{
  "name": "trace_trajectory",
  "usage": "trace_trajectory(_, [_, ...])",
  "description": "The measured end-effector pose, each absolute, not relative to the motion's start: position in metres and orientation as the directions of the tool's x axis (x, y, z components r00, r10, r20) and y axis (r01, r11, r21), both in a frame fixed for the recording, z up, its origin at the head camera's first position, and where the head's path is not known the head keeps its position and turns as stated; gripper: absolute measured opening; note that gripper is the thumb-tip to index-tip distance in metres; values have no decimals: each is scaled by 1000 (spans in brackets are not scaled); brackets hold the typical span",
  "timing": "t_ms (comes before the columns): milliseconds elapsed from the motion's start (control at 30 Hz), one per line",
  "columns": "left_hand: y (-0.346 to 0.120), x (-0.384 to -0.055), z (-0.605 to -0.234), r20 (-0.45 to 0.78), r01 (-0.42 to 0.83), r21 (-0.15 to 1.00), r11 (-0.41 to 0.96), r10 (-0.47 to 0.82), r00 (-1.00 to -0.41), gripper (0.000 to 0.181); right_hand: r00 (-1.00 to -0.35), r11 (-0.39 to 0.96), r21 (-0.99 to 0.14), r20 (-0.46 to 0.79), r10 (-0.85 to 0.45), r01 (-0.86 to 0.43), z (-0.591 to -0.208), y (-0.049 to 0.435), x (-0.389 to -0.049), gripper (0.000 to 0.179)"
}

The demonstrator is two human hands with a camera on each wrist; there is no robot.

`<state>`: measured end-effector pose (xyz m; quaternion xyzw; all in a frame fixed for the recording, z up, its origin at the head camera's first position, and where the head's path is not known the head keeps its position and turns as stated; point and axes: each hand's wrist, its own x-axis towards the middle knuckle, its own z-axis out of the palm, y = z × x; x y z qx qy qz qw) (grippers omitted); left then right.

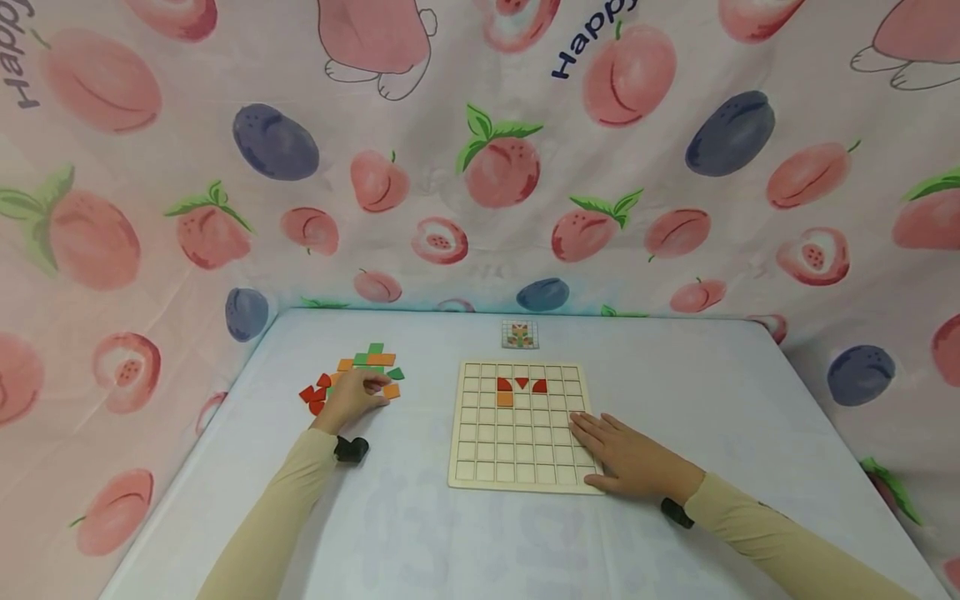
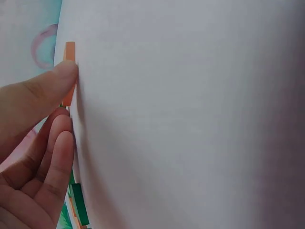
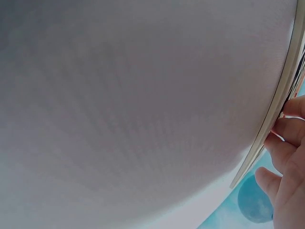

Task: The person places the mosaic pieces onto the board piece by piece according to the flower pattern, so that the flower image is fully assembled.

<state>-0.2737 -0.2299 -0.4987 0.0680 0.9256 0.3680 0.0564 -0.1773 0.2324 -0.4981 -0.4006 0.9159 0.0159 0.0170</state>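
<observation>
My left hand (image 1: 352,398) is at the loose pieces on the table's left side. Its thumb and a curled finger pinch an orange square tile (image 1: 392,391); in the left wrist view the thumb crosses that orange tile (image 2: 70,50). My right hand (image 1: 630,457) rests with extended fingers on the right edge of a wooden grid board (image 1: 480,450). The right wrist view shows fingertips (image 3: 281,148) against the board's edge (image 3: 267,121). On the board lie two red curved pieces (image 1: 540,386), a red triangle (image 1: 522,383) between them, and an orange square (image 1: 505,399).
Loose red pieces (image 1: 307,394), orange tiles (image 1: 382,359) and green tiles (image 1: 376,348) lie around my left hand, partly hidden by it. A small patterned card (image 1: 520,334) lies behind the board. White cloth (image 1: 420,533) covers the table, and a fruit-print curtain (image 1: 420,167) hangs behind.
</observation>
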Motion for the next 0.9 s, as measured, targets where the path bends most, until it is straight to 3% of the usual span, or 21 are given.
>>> trace_trajectory(333, [-230,-267,-495,-14,109,680,725,161,-987,27,-684,687,1,-96,-723,-726,-494,231,-177,75])
trace_trajectory(900, [-226,-270,-493,-63,70,652,755,146,-987,25,-696,699,11,-105,-710,-715,-496,233,-178,76])
